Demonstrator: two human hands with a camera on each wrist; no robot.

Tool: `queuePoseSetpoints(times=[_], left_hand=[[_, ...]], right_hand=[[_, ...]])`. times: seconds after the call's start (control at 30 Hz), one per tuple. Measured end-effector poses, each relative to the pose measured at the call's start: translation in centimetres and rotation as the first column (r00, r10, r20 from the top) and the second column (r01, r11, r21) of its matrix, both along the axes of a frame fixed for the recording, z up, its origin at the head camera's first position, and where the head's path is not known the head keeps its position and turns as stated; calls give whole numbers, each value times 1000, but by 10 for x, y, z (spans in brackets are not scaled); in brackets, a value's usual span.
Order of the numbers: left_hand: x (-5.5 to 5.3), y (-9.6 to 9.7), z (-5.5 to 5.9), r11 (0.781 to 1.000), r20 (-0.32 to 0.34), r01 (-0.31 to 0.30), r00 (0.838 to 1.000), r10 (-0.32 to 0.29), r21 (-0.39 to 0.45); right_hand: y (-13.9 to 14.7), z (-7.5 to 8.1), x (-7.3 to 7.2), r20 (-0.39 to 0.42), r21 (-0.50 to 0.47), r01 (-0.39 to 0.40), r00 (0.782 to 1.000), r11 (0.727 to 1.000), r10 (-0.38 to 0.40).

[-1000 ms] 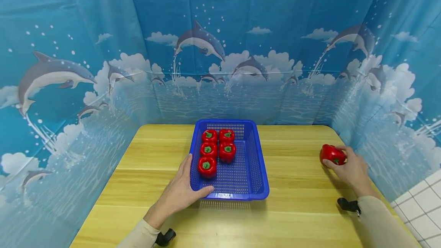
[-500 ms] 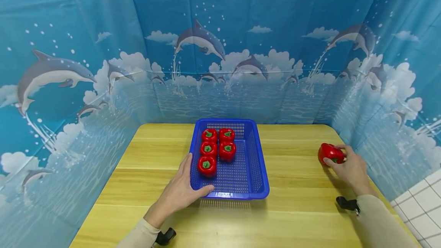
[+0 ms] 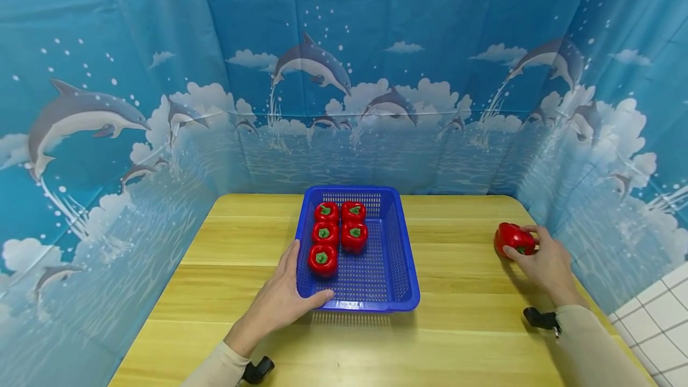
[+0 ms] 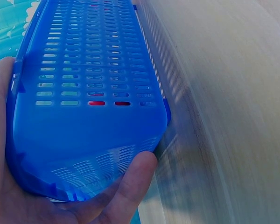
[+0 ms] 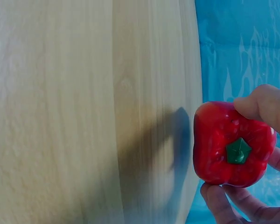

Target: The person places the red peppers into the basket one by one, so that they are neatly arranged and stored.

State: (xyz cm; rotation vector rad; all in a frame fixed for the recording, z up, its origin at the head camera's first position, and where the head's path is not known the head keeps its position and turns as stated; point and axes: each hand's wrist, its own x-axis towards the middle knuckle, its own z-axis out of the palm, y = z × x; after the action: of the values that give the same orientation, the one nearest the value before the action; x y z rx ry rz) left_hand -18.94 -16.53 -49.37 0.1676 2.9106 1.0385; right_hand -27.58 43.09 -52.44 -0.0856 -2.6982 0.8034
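Observation:
In the head view, a blue perforated plastic basket (image 3: 378, 282) sits at the middle of the table with several red bell peppers (image 3: 323, 260) inside, green stems up, filling its left part. My left hand (image 3: 275, 300) grips the basket's near left corner. In the left wrist view, its thumb and fingers lie around the rim and outer wall of that corner. Far to the right, my right hand (image 3: 548, 263) holds another red bell pepper (image 3: 510, 239) between thumb and fingers. The right wrist view shows this pepper's green stem (image 5: 239, 150), with its shadow on the wood apart from it.
A yellow wooden table (image 3: 457, 309) carries everything. Blue dolphin-print curtains (image 3: 344, 154) stand along its back and both sides, the right one close beyond my right hand. White tiles (image 3: 658, 321) show at the lower right. Each wrist wears a black camera mount (image 3: 541, 319).
The pepper in my right hand has shifted slightly left and toward the back. My left hand and the basket have stayed in place.

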Motion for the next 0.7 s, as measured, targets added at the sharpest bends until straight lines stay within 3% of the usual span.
queuePoseSetpoints(times=[0.7], left_hand=[[1, 0, 0, 1000, 1, -5, 1000, 5, 6]], right_hand=[[-17, 9, 4, -45, -6, -18, 999, 1000, 18]])
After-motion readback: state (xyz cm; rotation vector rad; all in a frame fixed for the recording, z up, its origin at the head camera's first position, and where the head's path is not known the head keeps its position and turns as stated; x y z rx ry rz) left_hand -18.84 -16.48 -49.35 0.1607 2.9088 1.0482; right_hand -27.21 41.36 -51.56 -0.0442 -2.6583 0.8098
